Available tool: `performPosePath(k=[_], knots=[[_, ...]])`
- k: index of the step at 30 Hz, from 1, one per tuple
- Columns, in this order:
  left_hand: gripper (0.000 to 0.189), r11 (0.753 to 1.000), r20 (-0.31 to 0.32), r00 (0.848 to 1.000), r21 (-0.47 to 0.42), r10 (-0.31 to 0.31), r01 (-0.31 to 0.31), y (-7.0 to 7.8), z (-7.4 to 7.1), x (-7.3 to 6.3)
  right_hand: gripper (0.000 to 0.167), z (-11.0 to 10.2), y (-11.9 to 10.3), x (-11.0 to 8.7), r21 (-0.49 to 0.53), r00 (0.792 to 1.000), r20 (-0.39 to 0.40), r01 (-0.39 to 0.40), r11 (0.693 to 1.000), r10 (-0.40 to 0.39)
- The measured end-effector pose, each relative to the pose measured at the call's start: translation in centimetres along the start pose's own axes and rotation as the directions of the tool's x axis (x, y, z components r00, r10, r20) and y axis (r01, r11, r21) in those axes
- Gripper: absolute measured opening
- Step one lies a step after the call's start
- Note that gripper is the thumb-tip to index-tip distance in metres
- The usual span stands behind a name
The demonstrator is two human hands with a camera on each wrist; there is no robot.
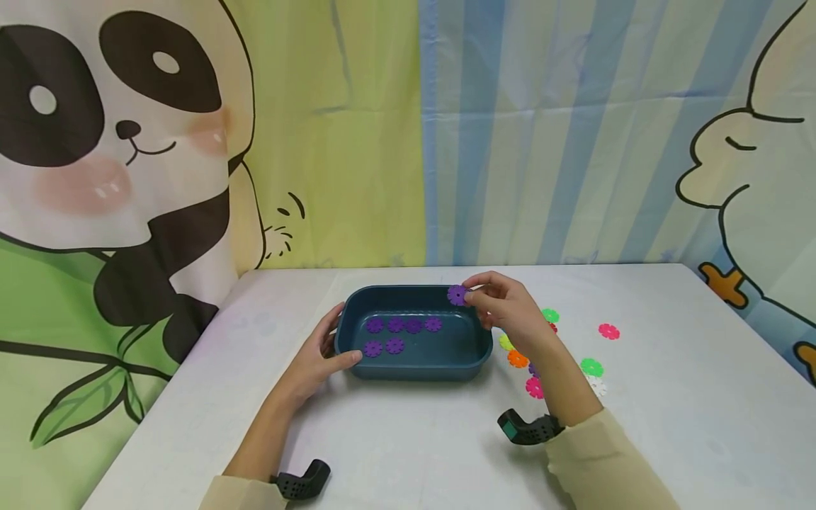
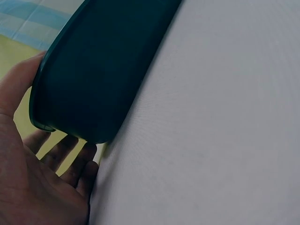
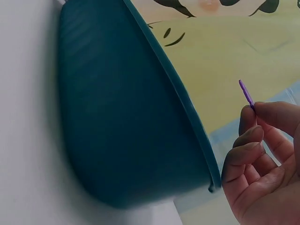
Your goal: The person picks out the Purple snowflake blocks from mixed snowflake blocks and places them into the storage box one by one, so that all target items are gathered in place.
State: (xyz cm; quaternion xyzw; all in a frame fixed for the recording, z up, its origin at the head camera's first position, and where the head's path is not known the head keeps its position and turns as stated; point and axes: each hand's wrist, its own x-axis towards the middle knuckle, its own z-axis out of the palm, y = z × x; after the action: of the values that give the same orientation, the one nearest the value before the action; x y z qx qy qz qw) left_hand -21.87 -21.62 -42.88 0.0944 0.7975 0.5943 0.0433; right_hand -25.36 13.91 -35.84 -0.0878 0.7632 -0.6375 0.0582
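A dark teal plastic basin (image 1: 414, 371) stands on the table, with several purple snowflake-shaped discs (image 1: 395, 346) lying flat inside in two rows. At its left end my left hand (image 1: 314, 358) holds it, thumb at the rim and fingers against the end wall; the left wrist view shows the thumb (image 2: 23, 79) on the rim. Above the back right corner, my right hand (image 1: 513, 308) pinches another purple snowflake disc (image 1: 457, 295) between thumb and forefinger. In the right wrist view this disc (image 3: 246, 93) appears edge-on, higher than the basin's rim.
Right of the basin, loose discs lie scattered, partly hidden by the right forearm: orange (image 1: 518, 358), pink (image 1: 534, 387), green (image 1: 591, 367), white (image 1: 597, 386) and a red-pink one (image 1: 609, 331) farther out. A printed curtain (image 1: 357, 142) hangs behind the white table (image 1: 408, 439).
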Motion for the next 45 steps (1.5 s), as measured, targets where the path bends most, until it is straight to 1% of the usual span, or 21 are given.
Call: performPosePath(k=[3,8,15,26,31,36,41,45], knots=[[0.094,1.0,-0.001,1.0,0.007,-0.004,0.004,-0.1,0.0,0.0,0.03,0.7,-0.1,0.2,0.029,1.0,0.021,-0.005,1.0,0.005],[0.093,1.0,-0.003,1.0,0.006,-0.009,0.009,-0.1,-0.1,0.1,0.029,1.8,-0.2,0.5,0.049,0.999,0.036,-0.003,0.999,0.001],[0.093,1.0,-0.003,1.0,0.0,-0.01,0.01,-0.1,-0.2,0.0,0.027,3.4,-0.3,0.9,0.04,0.998,0.051,0.023,0.999,-0.025],[0.093,1.0,-0.003,1.0,0.003,-0.012,0.012,-0.4,-0.1,0.1,0.026,5.1,0.1,1.9,0.031,0.996,0.09,-0.009,0.999,0.006],[0.094,1.0,0.003,1.0,-0.007,-0.007,0.007,-0.4,0.0,0.2,0.023,5.9,0.6,2.3,-0.025,0.994,0.098,-0.041,0.999,0.043],[0.093,1.0,-0.001,1.0,0.005,-0.014,0.014,-0.3,0.1,0.2,0.019,6.5,0.8,2.6,-0.099,0.992,0.101,-0.069,0.993,0.079],[0.093,1.0,-0.005,1.0,0.013,-0.013,0.013,-0.2,0.0,0.2,0.017,6.9,0.8,2.8,-0.164,0.987,0.114,-0.097,0.982,0.116],[0.094,1.0,-0.002,1.0,0.012,-0.009,0.009,-0.2,-0.1,0.2,0.012,7.4,0.8,2.9,-0.222,0.976,0.142,-0.129,0.966,0.163]])
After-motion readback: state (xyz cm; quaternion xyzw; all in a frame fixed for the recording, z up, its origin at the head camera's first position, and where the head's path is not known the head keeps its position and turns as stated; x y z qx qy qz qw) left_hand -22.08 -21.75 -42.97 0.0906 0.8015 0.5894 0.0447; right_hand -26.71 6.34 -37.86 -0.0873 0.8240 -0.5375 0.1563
